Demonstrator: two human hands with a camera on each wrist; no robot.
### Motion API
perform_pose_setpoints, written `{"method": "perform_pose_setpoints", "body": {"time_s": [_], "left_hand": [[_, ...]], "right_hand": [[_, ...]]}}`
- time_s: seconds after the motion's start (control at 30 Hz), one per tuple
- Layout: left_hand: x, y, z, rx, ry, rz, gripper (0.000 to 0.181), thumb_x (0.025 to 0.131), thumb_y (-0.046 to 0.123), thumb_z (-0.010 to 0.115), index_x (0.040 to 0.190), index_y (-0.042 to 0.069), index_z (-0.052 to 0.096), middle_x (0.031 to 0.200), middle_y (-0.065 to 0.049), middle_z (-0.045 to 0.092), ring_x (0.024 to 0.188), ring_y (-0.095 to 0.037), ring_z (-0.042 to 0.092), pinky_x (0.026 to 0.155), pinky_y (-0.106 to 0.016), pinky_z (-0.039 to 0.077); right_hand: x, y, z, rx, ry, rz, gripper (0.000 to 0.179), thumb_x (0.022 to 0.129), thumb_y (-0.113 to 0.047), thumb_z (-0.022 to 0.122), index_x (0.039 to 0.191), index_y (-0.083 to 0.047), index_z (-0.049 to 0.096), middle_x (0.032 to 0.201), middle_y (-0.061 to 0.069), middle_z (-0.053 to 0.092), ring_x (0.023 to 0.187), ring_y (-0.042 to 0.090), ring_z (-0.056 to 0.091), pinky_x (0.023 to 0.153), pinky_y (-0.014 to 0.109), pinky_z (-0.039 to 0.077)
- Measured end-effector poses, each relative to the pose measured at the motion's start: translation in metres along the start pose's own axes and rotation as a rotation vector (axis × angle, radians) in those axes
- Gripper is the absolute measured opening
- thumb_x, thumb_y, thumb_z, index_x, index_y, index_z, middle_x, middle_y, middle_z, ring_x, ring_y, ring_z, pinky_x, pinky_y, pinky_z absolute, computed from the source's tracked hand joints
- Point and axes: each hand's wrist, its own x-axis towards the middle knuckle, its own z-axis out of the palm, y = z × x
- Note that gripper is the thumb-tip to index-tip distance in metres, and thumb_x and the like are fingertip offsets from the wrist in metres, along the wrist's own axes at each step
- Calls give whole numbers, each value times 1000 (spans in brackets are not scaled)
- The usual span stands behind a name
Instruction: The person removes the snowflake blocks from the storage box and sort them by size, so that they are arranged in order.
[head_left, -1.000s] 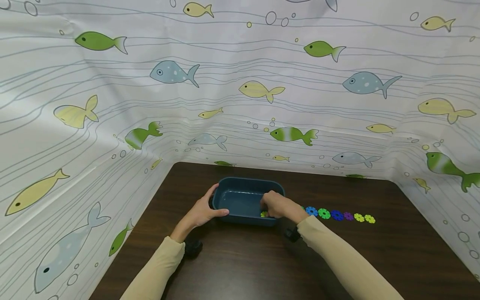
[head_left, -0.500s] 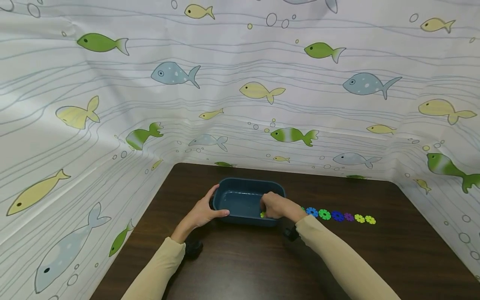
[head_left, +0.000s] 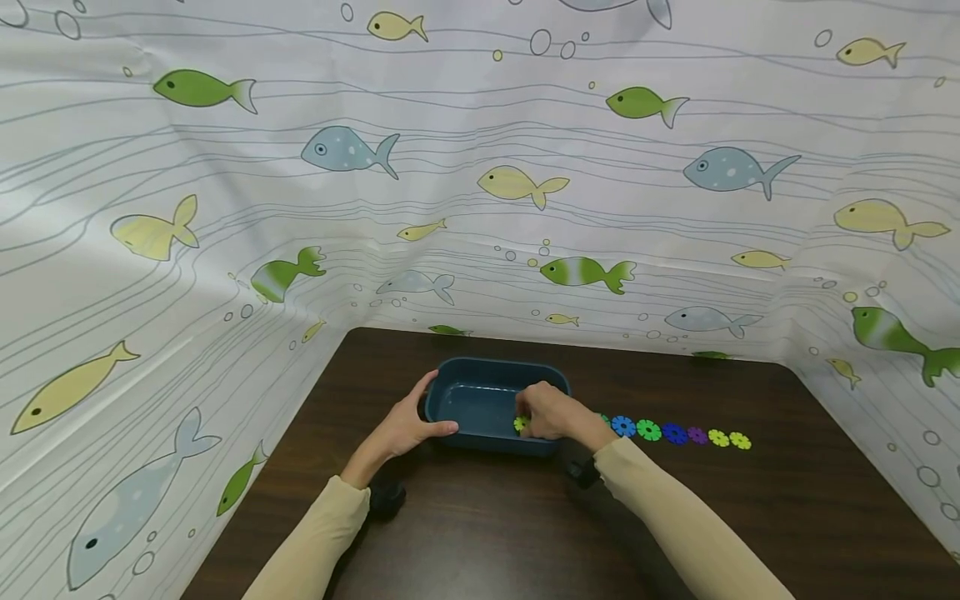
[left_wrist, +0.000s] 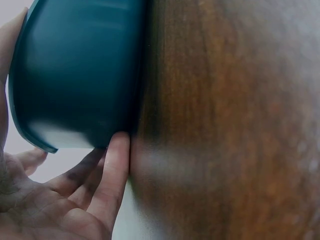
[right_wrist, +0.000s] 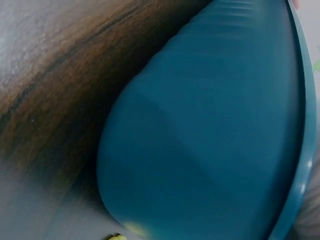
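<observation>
A dark blue plastic bin sits on the table. My left hand grips its left end, thumb over the near rim and fingers spread round the end wall. The left wrist view shows the fingertips of that left hand against the bin's wall. Inside the right part of the bin, my right hand reaches down with bent fingers. A yellow-green notched flower disc shows at its fingertips, pinched there. From the right wrist, the bin's outer wall hides those fingers.
Right of the bin, several flower discs lie in a row: blue, green, dark blue, purple and two yellow ones. A fish-patterned sheet encloses the dark wooden table at back and sides.
My right hand has shifted slightly left inside the bin, and the yellow-green disc has moved left with it, showing more. The left hand keeps its grip on the bin.
</observation>
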Motion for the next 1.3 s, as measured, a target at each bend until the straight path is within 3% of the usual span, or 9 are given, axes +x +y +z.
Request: {"method": "perform_pose_setpoints", "body": {"time_s": [0.47,0.87,1.13,1.3], "left_hand": [[0,3,0,11,-5,-2,121,85,64,87,176,23,19,178,-29,26,157,-57,40,122,-79,36],[-1,4,0,21,-8,7,122,85,63,87,176,21,17,177,-31,28,156,-57,41,122,-78,38],[0,2,-2,24,-12,13,121,86,62,87,176,21,16,177,-31,27,157,-58,40,121,-79,39],[0,3,-2,24,-12,12,121,86,62,86,176,21,16,177,-31,27,156,-59,40,122,-79,38]], "right_hand": [[-26,7,-4,74,288,-83,29,87,-15,84,114,-5,81,109,8,75,94,20,66,84,36,60],[-62,23,1,181,556,-18,26,86,-10,87,111,-4,83,104,8,73,87,22,59,74,28,50],[-95,49,5,212,690,11,24,84,-8,89,107,-4,83,102,8,75,86,26,66,77,34,58],[-122,69,4,214,729,94,22,88,-6,88,109,-4,83,104,10,75,88,30,66,79,41,61]]}}
